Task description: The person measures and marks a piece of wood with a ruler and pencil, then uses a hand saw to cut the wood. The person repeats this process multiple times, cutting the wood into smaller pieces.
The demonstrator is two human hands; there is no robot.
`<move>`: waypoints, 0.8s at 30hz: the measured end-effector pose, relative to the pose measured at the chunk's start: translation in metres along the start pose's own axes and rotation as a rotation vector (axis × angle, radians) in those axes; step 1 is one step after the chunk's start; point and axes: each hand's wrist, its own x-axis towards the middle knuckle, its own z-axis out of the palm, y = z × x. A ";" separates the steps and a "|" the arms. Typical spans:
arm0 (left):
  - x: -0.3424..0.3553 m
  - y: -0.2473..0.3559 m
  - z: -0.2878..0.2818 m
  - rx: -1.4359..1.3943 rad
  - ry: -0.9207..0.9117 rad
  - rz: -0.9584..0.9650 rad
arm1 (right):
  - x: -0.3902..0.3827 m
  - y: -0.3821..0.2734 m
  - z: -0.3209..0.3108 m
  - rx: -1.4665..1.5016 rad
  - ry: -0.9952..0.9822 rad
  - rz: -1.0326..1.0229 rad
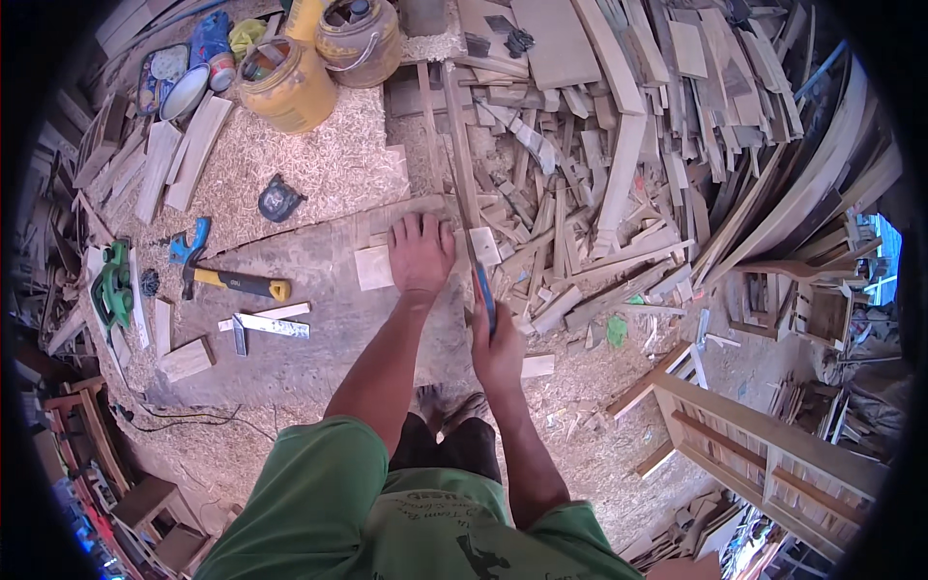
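My left hand (420,253) presses down on a short pale wooden board (375,269) at the bench's right side, its fingers over the far edge. The board's other end (486,246) shows to the right of the hand. In my right hand (498,353) is a handsaw (485,298) with a blue and red handle, the fist closed around the grip. Its narrow blade points away from me and lies across the board near that right end; how deep it sits cannot be made out.
On the worn plywood bench (338,353) lie a yellow-black hammer (237,281), a try square (275,327) and wood blocks. A green power planer (114,285) rests at the left. Yellow buckets (288,87) stand far left on shavings. Offcuts (570,222) pile up at right; a wooden frame (764,445) stands near right.
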 end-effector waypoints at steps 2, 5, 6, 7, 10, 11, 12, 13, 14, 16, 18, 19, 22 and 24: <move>0.004 -0.004 0.000 -0.011 -0.022 -0.014 | -0.005 -0.004 -0.004 -0.027 -0.041 0.033; 0.010 -0.004 -0.001 -0.013 -0.003 -0.024 | -0.084 0.030 -0.031 -0.022 -0.019 0.032; 0.006 -0.004 -0.001 -0.006 0.003 -0.026 | -0.136 0.051 -0.044 -0.008 0.038 -0.034; -0.002 -0.006 0.000 0.003 -0.002 -0.031 | -0.174 0.046 -0.072 -0.022 -0.080 0.071; -0.001 -0.008 -0.002 -0.002 0.035 -0.014 | -0.191 0.053 -0.073 0.034 -0.059 0.122; 0.001 -0.008 -0.002 -0.005 0.035 -0.006 | -0.159 0.053 -0.054 0.010 -0.033 0.110; 0.000 -0.005 -0.001 -0.010 0.030 0.001 | -0.111 0.049 -0.031 -0.016 -0.007 0.102; -0.001 -0.002 0.001 -0.019 0.025 0.007 | -0.063 0.031 -0.013 -0.016 -0.027 0.107; 0.000 0.001 0.001 -0.020 0.030 0.014 | -0.022 0.016 -0.002 -0.013 -0.046 0.105; -0.001 -0.002 0.000 -0.004 0.039 0.013 | 0.002 -0.004 -0.003 0.028 -0.099 0.113; -0.003 -0.006 0.001 -0.010 0.028 0.000 | -0.026 0.008 -0.009 -0.021 -0.042 0.062; -0.003 -0.008 0.002 -0.012 0.029 -0.007 | -0.048 0.016 -0.015 -0.045 -0.013 0.029; -0.002 -0.007 -0.001 -0.007 -0.019 -0.036 | -0.173 0.051 -0.062 -0.021 -0.049 0.105; -0.006 -0.006 -0.004 -0.010 -0.022 -0.033 | -0.211 0.047 -0.076 0.023 -0.005 0.051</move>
